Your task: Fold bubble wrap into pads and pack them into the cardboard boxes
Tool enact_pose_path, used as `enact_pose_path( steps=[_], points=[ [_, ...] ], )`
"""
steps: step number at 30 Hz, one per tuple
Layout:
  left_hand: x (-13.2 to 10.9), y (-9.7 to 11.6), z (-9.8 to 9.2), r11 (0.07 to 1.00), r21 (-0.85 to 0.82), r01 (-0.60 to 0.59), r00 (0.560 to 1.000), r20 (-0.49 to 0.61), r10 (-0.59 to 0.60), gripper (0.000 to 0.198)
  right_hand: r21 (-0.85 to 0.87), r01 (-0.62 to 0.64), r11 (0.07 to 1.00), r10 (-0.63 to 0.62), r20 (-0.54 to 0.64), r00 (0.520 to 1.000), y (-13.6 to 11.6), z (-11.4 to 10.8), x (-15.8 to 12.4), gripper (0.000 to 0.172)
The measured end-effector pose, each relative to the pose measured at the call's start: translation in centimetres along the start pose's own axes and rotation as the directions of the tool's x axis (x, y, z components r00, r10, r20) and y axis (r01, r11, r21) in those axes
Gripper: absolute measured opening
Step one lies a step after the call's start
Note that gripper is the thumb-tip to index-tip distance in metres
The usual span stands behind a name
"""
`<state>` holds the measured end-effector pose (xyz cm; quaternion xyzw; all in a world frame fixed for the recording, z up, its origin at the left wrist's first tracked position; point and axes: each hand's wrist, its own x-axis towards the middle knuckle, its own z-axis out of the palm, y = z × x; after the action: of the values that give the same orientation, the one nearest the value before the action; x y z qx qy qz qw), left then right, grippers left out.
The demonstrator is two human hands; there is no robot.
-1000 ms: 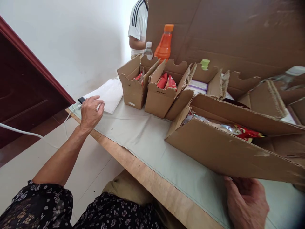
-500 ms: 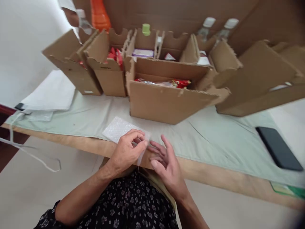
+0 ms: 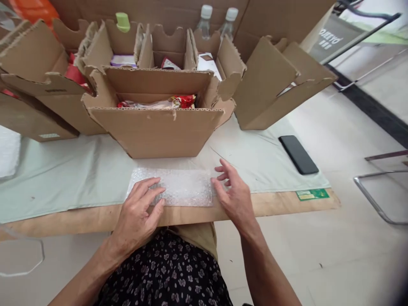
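A sheet or pouch of clear bubble wrap [image 3: 188,187] lies flat near the table's front edge, its long side running left to right. My left hand [image 3: 140,208] rests over its left end, fingers apart and slightly bent. Beside the right end is my right hand [image 3: 234,195], fingers spread, thumb close to the wrap's edge; whether it touches cannot be made out. Neither hand grips anything. Just behind the wrap stands a wide cardboard box [image 3: 159,131] with red and clear packets [image 3: 183,101] inside.
More cardboard boxes [image 3: 261,85] stand in a row behind. Two white-capped bottles [image 3: 205,23] and a green cap [image 3: 123,21] rise at the back. A black phone [image 3: 298,154] lies right, near a green card [image 3: 312,194]. White sheets [image 3: 8,151] lie far left.
The bubble wrap now lies straight and in full length before me. My hands have parted, the left one letting go of the wrap's edge. The view has swung to the right.
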<state>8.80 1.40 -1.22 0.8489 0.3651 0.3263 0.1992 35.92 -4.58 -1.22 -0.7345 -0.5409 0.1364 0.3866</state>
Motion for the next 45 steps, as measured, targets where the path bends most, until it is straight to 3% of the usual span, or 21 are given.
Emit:
enact_pose_path(
  steps=[3,6,10,12,15,17,19,21,23,25,27,30,33,35,36,40,42,45],
  points=[
    [0.0,-0.9,0.6,0.995,0.072,-0.072,0.997,0.021,0.071,0.018,-0.268,0.097,0.959,-0.120,-0.072,0.990,2.9,-2.2,1.7,0.034],
    [-0.1,-1.5,0.9,0.984,0.133,-0.116,0.992,0.060,0.109,0.017,-0.512,0.205,0.834,-0.187,0.088,0.978,5.1,-2.7,4.6,0.040],
    [-0.1,-2.0,1.3,0.970,0.185,-0.155,0.986,0.087,0.141,0.016,-0.589,0.292,0.753,-0.166,0.259,0.951,6.1,-3.0,6.3,0.046],
    [-0.1,-2.2,1.4,0.968,0.189,-0.165,0.985,0.089,0.150,0.015,-0.626,0.294,0.722,-0.140,0.284,0.949,6.5,-5.0,4.6,0.041],
    [-0.1,-2.5,1.4,0.963,0.191,-0.189,0.981,0.089,0.175,0.015,-0.704,0.270,0.657,-0.029,0.335,0.942,7.3,-10.6,-0.1,0.030],
    [-0.1,-2.6,1.3,0.958,0.191,-0.213,0.976,0.088,0.200,0.015,-0.753,0.284,0.593,0.074,0.402,0.913,7.7,-14.1,-3.0,0.031],
    [0.0,-2.6,1.0,0.954,0.188,-0.233,0.971,0.104,0.216,0.016,-0.790,0.259,0.556,0.123,0.387,0.914,7.5,-15.9,-4.2,0.032],
    [0.1,-2.6,0.7,0.952,0.182,-0.246,0.965,0.141,0.222,0.016,-0.798,0.208,0.566,0.110,0.323,0.940,7.0,-15.4,-3.6,0.035],
    [0.2,-2.6,0.5,0.949,0.181,-0.258,0.958,0.175,0.227,0.017,-0.767,0.201,0.609,0.067,0.302,0.951,6.5,-13.3,-1.8,0.037],
    [0.1,-2.5,0.3,0.944,0.191,-0.269,0.954,0.189,0.233,0.017,-0.720,0.259,0.644,-0.007,0.332,0.943,6.3,-10.7,-0.6,0.037],
    [0.0,-2.4,0.3,0.939,0.209,-0.272,0.954,0.190,0.234,0.018,-0.692,0.329,0.642,-0.099,0.350,0.931,6.5,-8.9,-1.5,0.040],
    [-0.3,-2.3,0.4,0.940,0.220,-0.261,0.956,0.193,0.220,0.021,-0.744,0.292,0.600,-0.143,0.259,0.955,7.7,-8.9,-7.3,0.047],
    [-0.5,-2.4,0.5,0.947,0.211,-0.241,0.960,0.194,0.201,0.022,-0.863,0.049,0.504,0.086,0.106,0.991,8.7,-11.5,-14.4,0.047],
    [-0.4,-2.5,0.5,0.954,0.199,-0.222,0.965,0.187,0.186,0.023,-0.886,-0.025,0.464,0.201,0.078,0.976,8.9,-12.9,-17.1,0.047],
    [-0.4,-2.5,0.4,0.958,0.191,-0.213,0.966,0.186,0.177,0.023,-0.877,-0.023,0.479,0.195,0.081,0.977,8.7,-13.1,-17.4,0.046],
    [-0.4,-2.0,-0.5,0.978,0.138,-0.158,0.977,0.166,0.134,0.025,-0.715,0.157,0.681,-0.121,0.101,0.987,6.7,-10.9,-13.5,0.027],
    [-0.7,-1.5,-1.1,0.983,0.132,-0.125,0.984,0.143,0.106,0.025,-0.585,0.284,0.759,-0.261,0.126,0.957,4.8,-8.6,-10.5,0.024],
    [-1.0,-0.7,-1.6,0.983,0.158,-0.090,0.990,0.126,0.070,0.023,-0.400,0.442,0.803,-0.413,0.161,0.896,1.4,-4.5,-6.8,0.027]
  ],
)
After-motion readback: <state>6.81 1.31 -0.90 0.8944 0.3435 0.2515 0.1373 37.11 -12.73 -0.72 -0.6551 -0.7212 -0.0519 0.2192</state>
